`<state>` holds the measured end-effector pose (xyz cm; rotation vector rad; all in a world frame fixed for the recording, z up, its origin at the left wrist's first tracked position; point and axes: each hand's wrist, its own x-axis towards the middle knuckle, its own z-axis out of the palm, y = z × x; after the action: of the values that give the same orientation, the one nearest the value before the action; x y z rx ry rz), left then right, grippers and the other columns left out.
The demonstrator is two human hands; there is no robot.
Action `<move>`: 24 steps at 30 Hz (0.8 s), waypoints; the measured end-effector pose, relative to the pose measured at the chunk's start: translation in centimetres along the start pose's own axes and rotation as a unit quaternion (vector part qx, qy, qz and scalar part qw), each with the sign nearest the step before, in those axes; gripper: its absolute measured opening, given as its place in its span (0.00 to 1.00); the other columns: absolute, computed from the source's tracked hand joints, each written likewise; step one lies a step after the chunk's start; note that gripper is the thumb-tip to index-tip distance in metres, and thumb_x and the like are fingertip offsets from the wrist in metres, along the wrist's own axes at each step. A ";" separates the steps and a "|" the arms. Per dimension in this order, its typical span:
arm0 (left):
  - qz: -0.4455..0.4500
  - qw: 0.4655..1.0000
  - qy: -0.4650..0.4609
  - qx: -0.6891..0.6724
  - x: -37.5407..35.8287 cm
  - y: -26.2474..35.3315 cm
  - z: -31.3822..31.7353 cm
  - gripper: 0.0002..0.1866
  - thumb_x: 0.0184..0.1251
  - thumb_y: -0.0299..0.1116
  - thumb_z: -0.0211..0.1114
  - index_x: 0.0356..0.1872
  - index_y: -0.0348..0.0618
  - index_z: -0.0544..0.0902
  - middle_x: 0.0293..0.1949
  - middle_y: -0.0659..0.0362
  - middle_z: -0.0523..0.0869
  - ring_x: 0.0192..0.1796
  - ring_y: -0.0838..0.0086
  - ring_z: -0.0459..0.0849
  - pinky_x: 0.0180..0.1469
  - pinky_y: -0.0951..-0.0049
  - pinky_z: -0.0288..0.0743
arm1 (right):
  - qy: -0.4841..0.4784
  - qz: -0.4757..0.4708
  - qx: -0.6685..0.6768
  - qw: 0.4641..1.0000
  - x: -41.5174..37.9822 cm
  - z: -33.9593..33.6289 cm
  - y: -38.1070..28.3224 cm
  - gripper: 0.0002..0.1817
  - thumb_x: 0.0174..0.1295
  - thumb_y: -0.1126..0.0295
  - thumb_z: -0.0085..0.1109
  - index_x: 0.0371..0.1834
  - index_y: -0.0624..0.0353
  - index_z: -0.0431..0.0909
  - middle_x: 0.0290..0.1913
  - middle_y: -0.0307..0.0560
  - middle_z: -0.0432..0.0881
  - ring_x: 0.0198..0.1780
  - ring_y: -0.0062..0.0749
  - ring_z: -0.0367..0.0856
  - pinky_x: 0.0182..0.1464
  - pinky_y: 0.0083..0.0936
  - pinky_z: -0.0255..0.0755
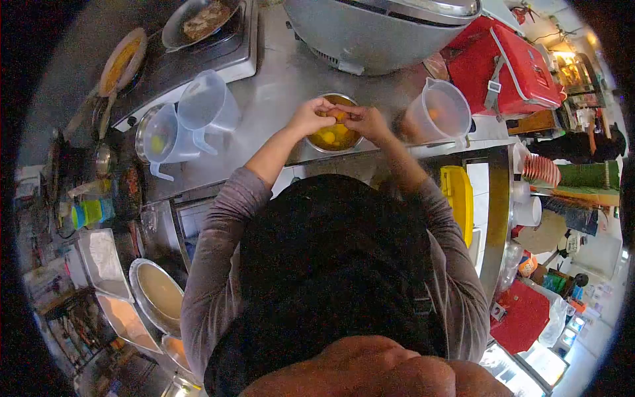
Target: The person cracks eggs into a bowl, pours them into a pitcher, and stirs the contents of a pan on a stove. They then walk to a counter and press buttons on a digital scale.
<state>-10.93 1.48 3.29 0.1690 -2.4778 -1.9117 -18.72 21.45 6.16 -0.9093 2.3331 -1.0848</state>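
Observation:
My left hand [312, 119] and my right hand [368, 124] meet over a round metal bowl [318, 145]. Between their fingertips is a brown egg [338, 114], partly covered by the fingers. Both hands are closed on it, close above the bowl's rim. Raw egg with several yellow yolks [329, 137] fills much of the bowl. To the right of my right hand stands a translucent plastic pitcher [456, 109] with orange-brown contents. Two more clear plastic pitchers, one tall [206, 106] and one with yellow inside [175, 142], stand left of my left hand.
A large grey rounded appliance [370, 40] occupies the back of the steel counter [274, 79]. At the left back, a stove [246, 56] carries a pan [173, 30] with browned food. A red cooler box [522, 73] sits at the right, and a yellow lid [456, 198] is below the counter edge.

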 end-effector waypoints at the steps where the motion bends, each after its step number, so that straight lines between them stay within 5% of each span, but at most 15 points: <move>1: 0.002 1.000 -0.006 -0.002 0.1 -0.1 -0.1 0.18 0.49 0.33 0.74 0.42 0.39 0.81 0.41 0.58 0.86 0.45 0.73 0.83 0.51 0.71 0.75 | -0.003 0.002 -0.010 1.000 0.0 -0.1 -0.1 0.25 0.52 0.53 0.69 0.56 0.35 0.81 0.43 0.54 0.86 0.43 0.41 0.87 0.47 0.33 0.78; 7: -0.013 0.999 -0.026 0.024 -0.1 1.3 -0.7 0.18 0.49 0.33 0.74 0.42 0.40 0.81 0.41 0.58 0.86 0.47 0.71 0.83 0.52 0.71 0.75 | -0.029 0.013 0.058 0.998 0.2 -0.2 0.4 0.25 0.51 0.56 0.70 0.57 0.33 0.80 0.45 0.52 0.86 0.41 0.37 0.86 0.47 0.32 0.78; 10: -0.004 1.000 -0.027 0.015 -0.1 1.3 -0.8 0.19 0.49 0.33 0.73 0.43 0.40 0.81 0.41 0.57 0.86 0.48 0.70 0.83 0.53 0.70 0.74 | -0.043 0.031 0.062 0.997 0.4 -0.3 0.9 0.25 0.55 0.65 0.63 0.60 0.36 0.78 0.32 0.38 0.80 0.33 0.19 0.74 0.40 0.20 0.71; 16: 0.016 0.998 -0.053 0.022 0.0 1.4 -1.6 0.20 0.48 0.32 0.73 0.44 0.40 0.82 0.42 0.57 0.86 0.50 0.70 0.82 0.54 0.70 0.74 | -0.079 -0.016 -0.019 0.997 0.1 -1.9 -0.5 0.28 0.54 0.66 0.64 0.62 0.37 0.77 0.42 0.46 0.85 0.39 0.28 0.81 0.47 0.25 0.74; 19: 0.028 0.995 -0.071 0.059 -0.3 2.5 -2.0 0.19 0.47 0.32 0.73 0.43 0.41 0.82 0.40 0.58 0.86 0.47 0.71 0.83 0.52 0.71 0.75 | -0.032 -0.216 -0.077 0.973 0.8 -1.5 1.3 0.27 0.55 0.67 0.63 0.61 0.38 0.77 0.52 0.49 0.83 0.49 0.39 0.83 0.52 0.31 0.76; 24: 0.007 0.986 -0.096 0.134 -0.9 4.7 -2.5 0.18 0.44 0.31 0.72 0.41 0.42 0.83 0.37 0.57 0.86 0.42 0.69 0.85 0.45 0.68 0.77 | -0.041 -0.244 -0.171 0.954 -0.1 -2.7 -1.3 0.24 0.57 0.71 0.60 0.59 0.44 0.77 0.54 0.48 0.81 0.54 0.45 0.80 0.54 0.34 0.76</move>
<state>-10.28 0.36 8.53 -0.0343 -2.8465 -1.6519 -19.80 22.29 8.83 -1.6955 2.3247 -0.7922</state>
